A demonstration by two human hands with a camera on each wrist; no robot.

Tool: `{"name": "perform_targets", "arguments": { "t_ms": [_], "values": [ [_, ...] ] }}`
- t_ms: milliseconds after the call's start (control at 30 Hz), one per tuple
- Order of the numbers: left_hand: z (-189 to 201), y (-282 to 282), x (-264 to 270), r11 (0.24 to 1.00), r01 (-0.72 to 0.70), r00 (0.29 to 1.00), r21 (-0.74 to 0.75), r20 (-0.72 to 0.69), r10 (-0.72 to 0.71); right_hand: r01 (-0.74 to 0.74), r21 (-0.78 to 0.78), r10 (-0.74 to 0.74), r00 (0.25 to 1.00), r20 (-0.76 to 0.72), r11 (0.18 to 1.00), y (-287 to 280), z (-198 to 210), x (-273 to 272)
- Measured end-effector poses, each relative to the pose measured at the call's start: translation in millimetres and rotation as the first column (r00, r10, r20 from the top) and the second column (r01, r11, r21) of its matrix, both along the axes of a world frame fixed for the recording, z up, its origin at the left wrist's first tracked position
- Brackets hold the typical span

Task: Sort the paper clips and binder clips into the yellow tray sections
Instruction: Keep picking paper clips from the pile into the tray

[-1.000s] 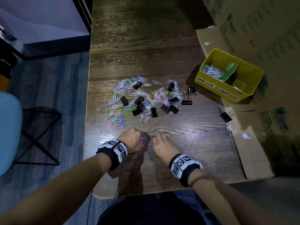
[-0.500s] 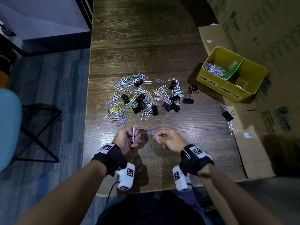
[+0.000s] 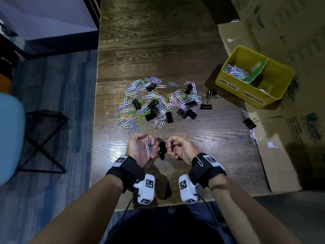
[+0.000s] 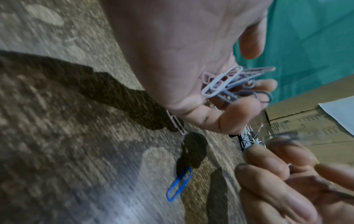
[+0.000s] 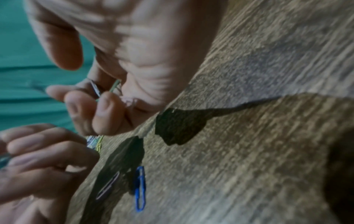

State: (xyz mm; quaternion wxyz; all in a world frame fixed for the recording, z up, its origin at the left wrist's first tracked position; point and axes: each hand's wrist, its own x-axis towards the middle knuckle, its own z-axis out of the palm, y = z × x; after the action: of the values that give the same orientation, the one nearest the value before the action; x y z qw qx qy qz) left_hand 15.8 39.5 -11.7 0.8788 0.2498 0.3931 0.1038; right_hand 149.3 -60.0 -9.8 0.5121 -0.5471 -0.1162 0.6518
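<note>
A mixed pile of coloured paper clips and black binder clips (image 3: 158,101) lies mid-table. My left hand (image 3: 140,148) is turned palm up just above the table, its fingers curled round a bunch of pale paper clips (image 4: 228,84). Close beside it, my right hand (image 3: 179,147) pinches a few paper clips (image 5: 97,91) between thumb and fingers. A blue paper clip (image 4: 180,184) lies on the wood under the hands. The yellow tray (image 3: 233,85) sits far right; its "paper clips" section holds several clips (image 3: 235,72). What lies in the "binder clips" section is hard to make out.
Flattened cardboard (image 3: 281,155) covers the table's right side under the tray. A lone binder clip (image 3: 249,122) lies at its edge, and two more (image 3: 205,104) lie between pile and tray. One paper clip clings to my right wristband (image 3: 199,161). A chair stands left.
Both hands were palm down on the table picking up clips. They have lifted and rolled over, each now holding paper clips. The blue clip stays on the table.
</note>
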Motion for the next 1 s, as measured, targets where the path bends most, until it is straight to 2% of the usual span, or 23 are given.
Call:
{"name": "perform_targets", "arguments": {
  "t_ms": [100, 167, 200, 300, 333, 400, 433, 467, 533, 633, 700, 767, 833, 867, 933, 1000],
  "values": [
    [-4, 5, 0, 0.992, 0.087, 0.985, 0.089, -0.158, -0.072, 0.019, -0.022, -0.017, 0.996, 0.086, 1.0, -1, -5, 1],
    [-9, 9, 0, 0.982, 0.1, 0.966, 0.162, -0.252, -0.057, -0.006, -0.06, 0.021, 0.967, 0.253, 0.998, -3, -8, 5],
    [-12, 11, -2, 0.977, 0.091, 0.961, 0.191, -0.275, -0.036, -0.041, -0.077, 0.067, 0.922, 0.382, 0.996, -4, -10, 6],
    [-14, 18, -9, 0.965, 0.095, 0.956, 0.243, -0.293, -0.02, -0.17, -0.19, 0.255, 0.666, 0.701, 0.967, -5, -9, 7],
    [-15, 20, -12, 0.958, 0.123, 0.948, 0.258, -0.316, -0.036, -0.246, -0.255, 0.352, 0.554, 0.754, 0.935, -5, -7, 7],
    [-14, 22, -15, 0.913, 0.225, 0.909, 0.34, -0.41, -0.071, -0.418, -0.401, 0.529, 0.255, 0.809, 0.815, -5, -8, 3],
    [-15, 23, -16, 0.86, 0.309, 0.878, 0.407, -0.469, -0.093, -0.479, -0.456, 0.571, 0.122, 0.812, 0.75, -6, -10, 1],
    [-16, 24, -18, 0.776, 0.416, 0.837, 0.474, -0.533, -0.123, -0.524, -0.486, 0.59, 0.04, 0.806, 0.699, -7, -13, 0],
    [-19, 25, -19, 0.575, 0.602, 0.751, 0.554, -0.638, -0.172, -0.56, -0.488, 0.577, -0.022, 0.816, 0.67, -8, -15, 1],
    [-19, 20, -19, 0.361, 0.706, 0.688, 0.61, -0.711, -0.145, -0.589, -0.459, 0.53, -0.06, 0.846, 0.665, -8, -14, 2],
    [-18, 17, -21, 0.191, 0.757, 0.648, 0.625, -0.755, -0.098, -0.582, -0.457, 0.52, -0.069, 0.852, 0.672, -8, -9, 1],
    [-20, 15, -24, 0.026, 0.798, 0.602, 0.602, -0.796, -0.063, -0.581, -0.469, 0.53, -0.075, 0.845, 0.665, -9, -5, 0],
    [-22, 12, -26, -0.1, 0.831, 0.544, 0.547, -0.837, -0.055, -0.576, -0.493, 0.548, -0.091, 0.831, 0.652, -9, -5, -2],
    [-22, 9, -26, -0.141, 0.844, 0.515, 0.517, -0.856, -0.052, -0.565, -0.474, 0.554, -0.035, 0.832, 0.675, -9, -4, -2],
    [-20, 6, -26, -0.161, 0.866, 0.476, 0.474, -0.879, -0.028, -0.512, -0.359, 0.525, 0.226, 0.82, 0.78, -5, -5, -1],
    [-20, 5, -25, -0.114, 0.869, 0.481, 0.481, -0.876, -0.029, -0.404, -0.213, 0.405, 0.481, 0.778, 0.889, 2, -6, 2]
  ]
}}
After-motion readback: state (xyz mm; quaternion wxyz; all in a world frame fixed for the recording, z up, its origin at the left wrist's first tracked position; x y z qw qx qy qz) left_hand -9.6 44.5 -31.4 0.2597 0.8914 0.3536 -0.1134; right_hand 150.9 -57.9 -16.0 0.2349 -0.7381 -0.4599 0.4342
